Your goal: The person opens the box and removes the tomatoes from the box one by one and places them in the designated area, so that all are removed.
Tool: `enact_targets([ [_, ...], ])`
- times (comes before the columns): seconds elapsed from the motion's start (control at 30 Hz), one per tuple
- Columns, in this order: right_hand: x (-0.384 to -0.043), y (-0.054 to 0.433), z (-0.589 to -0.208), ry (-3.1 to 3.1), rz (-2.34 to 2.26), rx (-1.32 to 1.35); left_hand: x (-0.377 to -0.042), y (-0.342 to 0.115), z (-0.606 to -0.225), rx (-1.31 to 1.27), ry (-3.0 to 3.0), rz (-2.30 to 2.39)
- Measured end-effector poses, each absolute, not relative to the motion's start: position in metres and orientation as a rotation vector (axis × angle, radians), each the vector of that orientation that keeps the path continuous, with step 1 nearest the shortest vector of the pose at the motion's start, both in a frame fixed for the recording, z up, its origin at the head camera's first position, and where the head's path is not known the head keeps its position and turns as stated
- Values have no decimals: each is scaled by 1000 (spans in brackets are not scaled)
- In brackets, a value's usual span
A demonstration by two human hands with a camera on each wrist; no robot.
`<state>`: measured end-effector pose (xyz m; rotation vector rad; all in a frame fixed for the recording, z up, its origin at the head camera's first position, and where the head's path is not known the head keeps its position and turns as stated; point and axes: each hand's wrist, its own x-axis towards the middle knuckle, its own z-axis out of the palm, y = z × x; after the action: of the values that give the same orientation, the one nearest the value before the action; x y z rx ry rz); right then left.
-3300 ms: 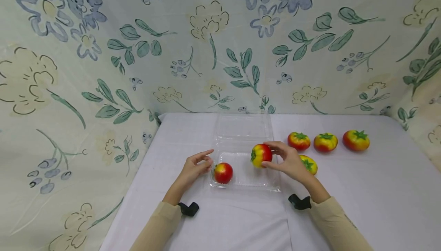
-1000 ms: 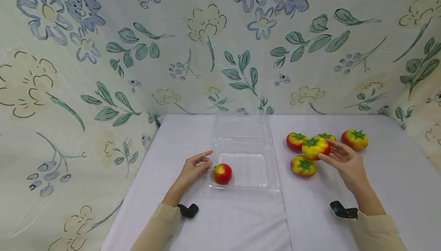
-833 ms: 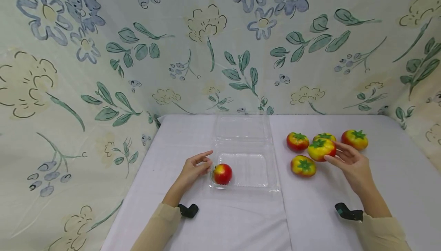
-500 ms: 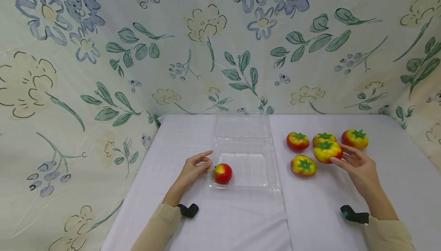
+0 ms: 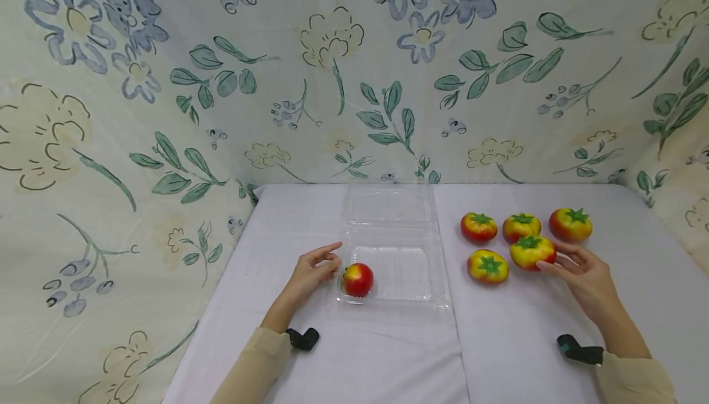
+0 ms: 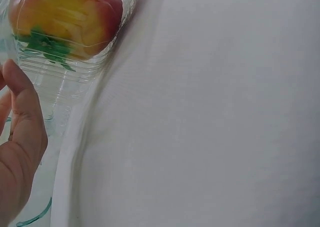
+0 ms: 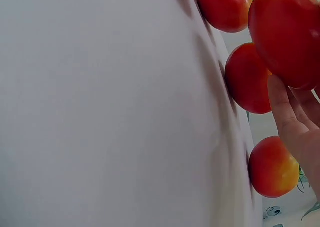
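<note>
My right hand (image 5: 587, 278) holds a red-and-yellow tomato (image 5: 530, 252) with a green leafy top between thumb and fingers. In the right wrist view this tomato (image 7: 287, 37) looks raised a little off the cloth, in front of the others. My left hand (image 5: 312, 271) lies at the left side of a clear plastic box (image 5: 404, 274), its fingers loosely bent; whether they touch the box cannot be told. Inside the box, at the front left corner, one tomato (image 5: 358, 279) lies on its side. The left wrist view shows that tomato (image 6: 70, 19) through the clear wall, near my thumb.
The box's lid (image 5: 390, 204) lies folded back behind it. Three tomatoes stand in a back row, a left one (image 5: 479, 227), a middle one (image 5: 522, 227) and a right one (image 5: 570, 225). Another tomato (image 5: 488, 266) stands in front. White cloth (image 5: 388, 355) covers the table.
My right hand has carried its tomato from above the box to the right, then lower and nearer to me, in front of the back row. My left hand has stayed at the box.
</note>
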<state>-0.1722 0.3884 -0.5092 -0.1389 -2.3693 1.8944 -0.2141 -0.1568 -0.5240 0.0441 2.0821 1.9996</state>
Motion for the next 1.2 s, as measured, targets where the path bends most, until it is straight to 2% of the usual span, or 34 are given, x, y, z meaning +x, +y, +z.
enact_targets([
  [0.27,-174,394,-516,-2606,1686,-203,-213,-157,-523,42,2103,1986],
  [0.73,-176,397,-522,-2645,1751,-199,-214,-157,-525,38,2107,1987],
  [1.2,-179,397,-522,-2789,1619,-241,-214,-156,-523,42,2100,1990],
])
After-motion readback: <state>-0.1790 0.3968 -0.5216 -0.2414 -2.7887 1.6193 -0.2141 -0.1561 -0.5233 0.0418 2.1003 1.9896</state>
